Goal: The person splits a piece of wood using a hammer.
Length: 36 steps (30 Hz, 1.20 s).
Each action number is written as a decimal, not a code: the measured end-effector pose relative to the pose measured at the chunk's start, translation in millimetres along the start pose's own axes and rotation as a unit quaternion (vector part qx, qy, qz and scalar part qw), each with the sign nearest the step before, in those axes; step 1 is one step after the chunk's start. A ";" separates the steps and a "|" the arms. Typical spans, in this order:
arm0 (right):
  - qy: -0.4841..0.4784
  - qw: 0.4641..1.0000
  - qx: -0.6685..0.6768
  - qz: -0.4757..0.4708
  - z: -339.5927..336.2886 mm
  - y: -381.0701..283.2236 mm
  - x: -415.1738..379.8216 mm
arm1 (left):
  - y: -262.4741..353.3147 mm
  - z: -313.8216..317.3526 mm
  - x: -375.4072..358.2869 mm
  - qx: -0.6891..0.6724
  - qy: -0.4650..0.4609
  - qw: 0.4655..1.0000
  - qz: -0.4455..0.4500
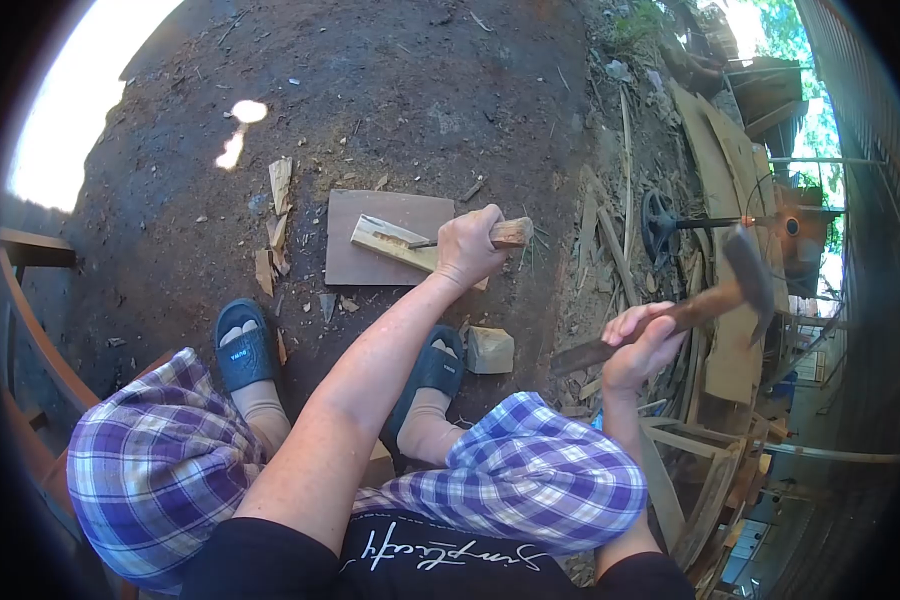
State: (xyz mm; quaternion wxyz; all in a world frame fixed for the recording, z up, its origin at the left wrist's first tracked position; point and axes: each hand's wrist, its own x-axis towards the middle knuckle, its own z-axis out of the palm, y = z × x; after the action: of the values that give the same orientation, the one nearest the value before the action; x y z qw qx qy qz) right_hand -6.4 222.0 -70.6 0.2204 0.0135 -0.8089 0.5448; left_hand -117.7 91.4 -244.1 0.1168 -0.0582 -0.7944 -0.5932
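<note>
My left hand (473, 245) is wrapped round a chisel (511, 233) with a wooden handle. The chisel's thin metal blade points left, its tip at a groove in a narrow piece of wood (380, 237). That piece lies slantwise on a flat brown board (350, 265) on the ground, and my forearm and hand hide its right end. Off to the right, my right hand (642, 345) grips a hammer (712, 303) by its wooden handle. The hammer's dark metal head is raised, slightly blurred, well apart from the chisel.
A wooden block (490, 351) sits by my sandalled right foot (436, 368). Wood offcuts (279, 205) lie left of the board. Planks (730, 340), scraps and a black wheel-like base (660, 224) line the right side. A brown frame (40, 330) stands at the left.
</note>
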 end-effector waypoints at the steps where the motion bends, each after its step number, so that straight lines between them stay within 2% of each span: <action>1: 0.004 0.998 0.009 -0.068 -2.0 11.6 -3.7 | 2.8 -1.7 -0.5 -0.002 -0.008 1.000 -0.006; 2: 0.001 0.997 0.009 -0.072 -3.2 24.0 -13.2 | 5.0 -2.9 0.5 -0.005 -0.014 1.000 -0.013; 3: -0.090 0.988 -0.112 0.057 -4.0 37.1 -27.7 | 6.4 -3.6 2.7 -0.005 -0.010 1.000 -0.013; 4: -0.174 0.940 -0.229 0.185 -3.7 43.5 -36.9 | 6.7 -3.5 3.3 -0.002 -0.011 1.000 -0.021; 5: -0.111 0.955 -0.122 0.245 4.7 27.9 -31.1 | 6.0 -3.2 2.5 0.001 -0.016 0.999 -0.029; 6: -0.116 0.955 -0.121 0.244 7.1 16.7 -15.8 | 4.3 -3.1 6.3 0.003 -0.012 0.999 -0.031; 8: -0.004 0.985 0.001 0.170 -0.5 -2.2 -0.6 | 3.6 -1.9 1.7 0.008 -0.007 1.000 -0.030; 9: -0.001 0.985 0.001 0.170 0.8 -5.9 0.5 | 3.4 -2.2 0.6 0.008 -0.009 1.000 -0.028; 11: 0.069 0.996 0.045 -0.017 3.0 -12.5 4.1 | 5.3 -5.1 1.0 -0.006 -0.024 0.999 -0.025; 13: -0.007 1.000 -0.003 0.008 0.3 25.1 -19.0 | 8.4 -7.9 3.3 -0.013 -0.025 0.999 -0.027; 14: -0.129 0.959 -0.201 0.154 -17.8 54.7 -38.1 | 10.6 -7.8 1.9 -0.015 -0.031 0.999 -0.036; 16: -0.106 0.942 -0.080 0.307 2.3 23.9 -28.6 | 9.5 -6.2 -0.8 -0.024 0.006 1.000 -0.019; 18: -0.121 0.929 -0.262 0.230 -5.9 29.0 -16.7 | 8.8 -6.8 1.1 0.035 -0.022 0.999 -0.036; 20: -0.134 0.928 -0.348 -0.013 6.5 4.5 -10.3 | 4.9 -2.9 2.4 -0.022 -0.014 1.000 -0.008; 22: -0.197 0.920 -0.328 0.087 14.1 -1.2 -19.2 | 4.0 -6.1 1.3 -0.003 -0.009 1.000 0.009; 23: -0.187 0.925 -0.321 0.083 15.4 0.8 -25.7 | 10.6 -11.3 2.0 0.003 -0.011 1.000 0.021; 25: -0.277 0.906 -0.314 0.060 20.3 8.8 -35.1 | 21.2 -21.0 -0.8 -0.085 -0.042 0.994 -0.049; 29: -0.289 0.927 -0.239 0.023 20.9 3.0 -42.0 | 10.3 -11.3 -0.6 -0.017 -0.056 0.997 -0.059; 30: -0.255 0.938 -0.235 -0.023 21.6 -0.7 -39.5 | 7.4 -9.8 0.2 -0.042 -0.060 0.995 -0.064; 33: -0.195 0.964 -0.176 -0.037 22.9 -5.0 -35.9 | 6.6 -7.0 1.1 -0.004 -0.036 0.999 -0.027; 36: -0.234 0.951 -0.203 0.015 18.9 10.0 -34.4 | 2.6 -3.2 -1.0 -0.030 -0.024 0.999 -0.024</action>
State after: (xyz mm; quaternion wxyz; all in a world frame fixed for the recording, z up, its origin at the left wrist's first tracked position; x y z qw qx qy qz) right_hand 15.6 201.8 -98.0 0.0145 0.0837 -0.9315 0.3538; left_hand -115.7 89.2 -241.1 0.0812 -0.0566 -0.7801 -0.6178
